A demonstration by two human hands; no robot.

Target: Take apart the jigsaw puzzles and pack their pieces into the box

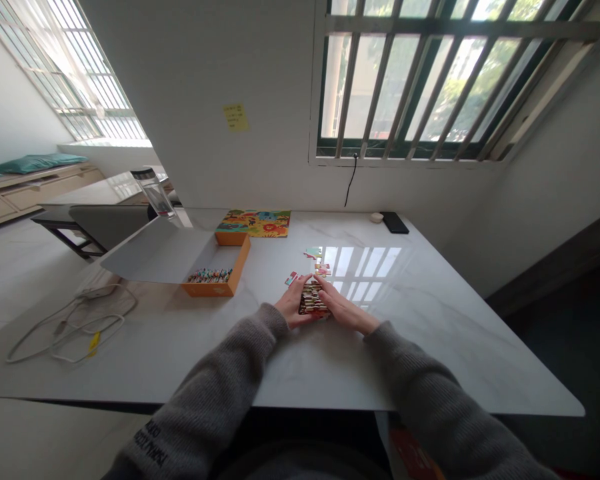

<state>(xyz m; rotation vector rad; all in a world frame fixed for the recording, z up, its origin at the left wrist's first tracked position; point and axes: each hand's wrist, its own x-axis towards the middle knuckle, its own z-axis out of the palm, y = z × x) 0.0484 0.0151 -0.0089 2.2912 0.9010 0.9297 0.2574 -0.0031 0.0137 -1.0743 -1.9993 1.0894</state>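
Bench (455, 373): broad, white, marbled and glossy, carrying the items below.

Orange box (238, 270): open, on your left; a row of puzzle pieces (210, 275) stands along its near side.

White cable (63, 327): loosely looped at the bench's left, with a yellow tag.

Illustrated sheet (270, 223): flat, beyond the box, bright with animal figures.

Your hands, one pair: left hand (291, 308), fingers curved round the left and near sides of the stack; right hand (344, 311), fingers laid along its right side. The fingers of both are closed on it, their tips nearly meeting at the far end.

Black phone (395, 223): flat near the far right corner, a small white object (376, 218) beside it.

Stack of pieces (311, 298): between your palms, low over the bench, thin edges showing. Probably light card, stiff singly but loose as a bundle; smooth faces may slide, and tabs could bend under a hard squeeze. Best held by both long sides, with even, gentle pressure and the ends backed.

Loose pieces, three: one pale green (313, 253), one pink (323, 269), both beyond your fingertips; one red and blue (291, 278), just beside the left hand.
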